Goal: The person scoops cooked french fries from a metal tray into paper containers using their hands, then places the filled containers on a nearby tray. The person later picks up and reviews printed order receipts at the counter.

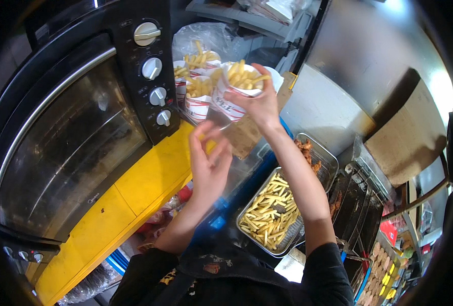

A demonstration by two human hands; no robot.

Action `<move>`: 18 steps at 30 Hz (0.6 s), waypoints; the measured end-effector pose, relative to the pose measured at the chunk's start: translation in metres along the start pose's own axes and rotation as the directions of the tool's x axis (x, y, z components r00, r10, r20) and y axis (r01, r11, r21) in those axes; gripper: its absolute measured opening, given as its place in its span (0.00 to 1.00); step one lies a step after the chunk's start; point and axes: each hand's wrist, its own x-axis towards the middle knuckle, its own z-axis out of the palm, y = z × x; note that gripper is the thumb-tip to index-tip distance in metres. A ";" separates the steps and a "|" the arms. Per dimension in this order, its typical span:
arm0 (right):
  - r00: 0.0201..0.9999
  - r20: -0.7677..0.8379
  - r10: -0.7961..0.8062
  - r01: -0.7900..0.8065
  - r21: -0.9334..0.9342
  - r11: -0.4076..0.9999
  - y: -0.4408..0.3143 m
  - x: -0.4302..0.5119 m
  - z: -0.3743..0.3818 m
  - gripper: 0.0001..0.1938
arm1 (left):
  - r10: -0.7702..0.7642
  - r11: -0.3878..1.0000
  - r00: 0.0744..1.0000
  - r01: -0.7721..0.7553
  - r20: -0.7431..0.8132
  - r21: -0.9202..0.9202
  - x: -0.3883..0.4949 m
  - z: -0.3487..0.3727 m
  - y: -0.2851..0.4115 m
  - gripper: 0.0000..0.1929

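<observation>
My right hand (259, 97) grips a white paper cup (226, 100) with red stripes and dark writing, filled with French fries (242, 76). The cup is raised beside a cluster of similar filled cups, among them a paper cup (199, 107) at the front of the group. Below and to the left, my left hand (211, 157) is blurred, its fingers apart and partly curled, with nothing visible in them. Loose fries (270, 210) lie on a metal rack tray (245, 233) under my right forearm.
A black countertop oven (73, 153) with several knobs stands on a yellow surface (150, 172) at left. Fried meat pieces (305, 151) lie in a second metal tray (328, 160) at right. Beyond are dark fryers (350, 199) and a leaning cardboard sheet (406, 134).
</observation>
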 end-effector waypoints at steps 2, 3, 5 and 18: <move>0.998 -0.051 -0.049 0.038 -0.196 0.980 0.012 0.005 0.017 0.45 | 0.227 0.844 0.974 -0.196 -0.001 0.499 0.026 -0.012 -0.002 0.33; 0.994 -0.079 -0.068 0.043 -0.290 0.956 0.017 0.008 0.023 0.44 | 0.217 0.762 0.976 -0.180 0.017 0.621 0.037 -0.013 -0.003 0.34; 0.987 -0.131 -0.092 0.044 -0.328 0.944 0.024 0.013 0.031 0.43 | 0.241 0.555 0.969 -0.185 0.056 0.811 0.058 -0.009 -0.009 0.35; 0.966 0.108 -0.236 0.255 -0.563 0.786 0.036 -0.007 0.039 0.34 | 0.242 0.471 0.970 -0.099 -0.020 0.876 0.084 -0.016 -0.035 0.35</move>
